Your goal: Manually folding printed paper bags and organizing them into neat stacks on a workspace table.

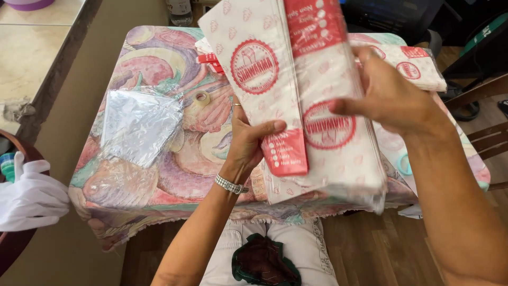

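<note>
I hold a thick stack of white-and-red printed paper bags [296, 100] upright above the table's near edge. My left hand [248, 145] grips the stack's lower left edge, thumb across the front sheet; a metal watch band circles that wrist. My right hand [389, 95] presses on the stack's right side, fingers spread over the clear wrap around it. The bottom of the stack hangs just past the table's front edge.
The small table [153, 180] wears a colourful patterned cloth. On it lie a pile of clear plastic bags [138, 124], a tape roll [201, 97] and another bundle of printed bags [415, 66] at the far right. A white-gloved hand [32, 196] shows at left; a chair [487, 137] stands at right.
</note>
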